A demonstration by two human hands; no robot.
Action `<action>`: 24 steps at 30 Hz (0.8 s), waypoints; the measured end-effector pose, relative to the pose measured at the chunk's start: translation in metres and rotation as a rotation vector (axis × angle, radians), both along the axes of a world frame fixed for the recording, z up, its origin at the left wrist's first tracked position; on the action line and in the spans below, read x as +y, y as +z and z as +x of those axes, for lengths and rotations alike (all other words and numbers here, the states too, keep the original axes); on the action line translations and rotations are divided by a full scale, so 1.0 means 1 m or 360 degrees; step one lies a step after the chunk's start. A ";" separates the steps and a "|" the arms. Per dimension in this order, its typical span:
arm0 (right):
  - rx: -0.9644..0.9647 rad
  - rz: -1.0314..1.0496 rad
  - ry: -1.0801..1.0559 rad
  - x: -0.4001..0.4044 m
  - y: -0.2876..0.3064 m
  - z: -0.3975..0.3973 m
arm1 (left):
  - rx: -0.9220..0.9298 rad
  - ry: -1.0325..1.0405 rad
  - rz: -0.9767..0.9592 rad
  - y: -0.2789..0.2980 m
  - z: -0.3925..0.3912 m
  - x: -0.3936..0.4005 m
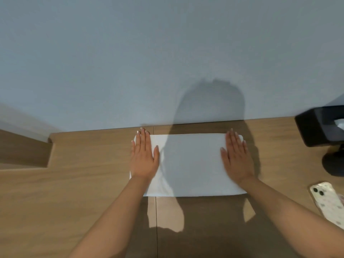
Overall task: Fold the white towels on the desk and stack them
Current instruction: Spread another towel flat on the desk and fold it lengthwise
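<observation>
A white towel (pixel 189 164) lies flat as a folded rectangle on the wooden desk (pixel 83 183), close to the wall. My left hand (pixel 144 157) presses flat on the towel's left end, fingers straight and pointing toward the wall. On the towel's right end my right hand (pixel 237 159) lies flat the same way. Both palms face down and hold nothing. No other towel is in view.
A black tissue box (pixel 320 125) stands at the desk's right, with a dark round object (pixel 334 164) below it. A phone in a patterned case (pixel 328 205) lies near the right edge. The grey wall (pixel 167 62) runs behind the desk. A recess (pixel 24 149) opens at left.
</observation>
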State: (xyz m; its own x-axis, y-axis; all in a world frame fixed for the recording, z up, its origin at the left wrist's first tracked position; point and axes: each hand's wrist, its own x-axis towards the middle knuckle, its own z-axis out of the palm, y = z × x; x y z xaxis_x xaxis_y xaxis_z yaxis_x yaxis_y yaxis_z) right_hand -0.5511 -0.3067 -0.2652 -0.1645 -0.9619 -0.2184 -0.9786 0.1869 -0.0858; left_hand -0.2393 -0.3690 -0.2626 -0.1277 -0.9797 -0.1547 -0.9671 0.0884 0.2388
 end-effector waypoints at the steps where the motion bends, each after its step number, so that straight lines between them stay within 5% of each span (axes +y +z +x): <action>1: 0.0001 0.0006 -0.0017 0.000 0.001 -0.001 | -0.0027 0.0020 0.0042 0.002 -0.001 -0.001; 4: -0.0064 -0.0043 -0.0106 0.005 0.010 0.018 | -0.0119 0.0022 0.0142 0.008 -0.010 0.007; 10: -0.0215 -0.0029 0.0504 0.046 0.005 0.110 | 0.0034 -0.0309 0.0011 0.005 -0.028 0.070; 19: -0.0152 0.0050 0.0156 0.074 0.004 0.000 | -0.0064 -0.0123 0.0038 0.000 -0.031 0.071; 24: -0.0702 0.0137 -0.0072 0.084 0.023 -0.016 | 0.0012 -0.0243 0.0230 0.009 -0.018 0.081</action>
